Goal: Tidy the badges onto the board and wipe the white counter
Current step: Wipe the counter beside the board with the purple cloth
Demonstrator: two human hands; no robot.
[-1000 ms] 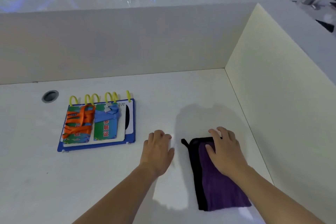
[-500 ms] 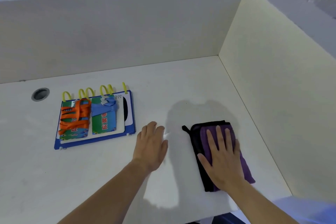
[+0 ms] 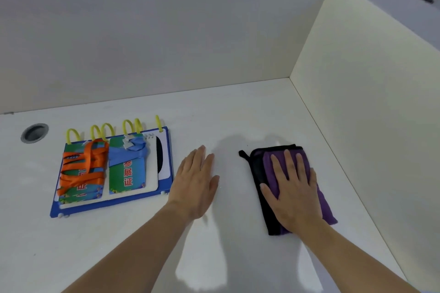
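In the head view both forearms reach forward from the bottom edge over the white counter point(image 3: 238, 112). The left hand point(image 3: 194, 182) lies flat, palm down, on the bare surface, fingers straight and close together, pointing away from the person and holding nothing; it sits just right of the blue board point(image 3: 170, 183). The right hand point(image 3: 294, 191) presses flat on the purple cloth point(image 3: 327, 209), fingers straight and slightly spread, thumb out to the left. The two hands are apart, with bare counter between them. The folded cloth, black along its left edge, runs lengthwise away from the person, its far end tipped slightly left. On the board lie two badges, side by side, long axes pointing away: the left badge point(image 3: 82, 194) wrapped in an orange lanyard point(image 3: 83, 166), the right badge point(image 3: 127, 177) in a blue lanyard point(image 3: 129, 156). Yellow rings point(image 3: 102, 129) stand along the board's far edge. A round grommet hole point(image 3: 34, 133) sits left of them.
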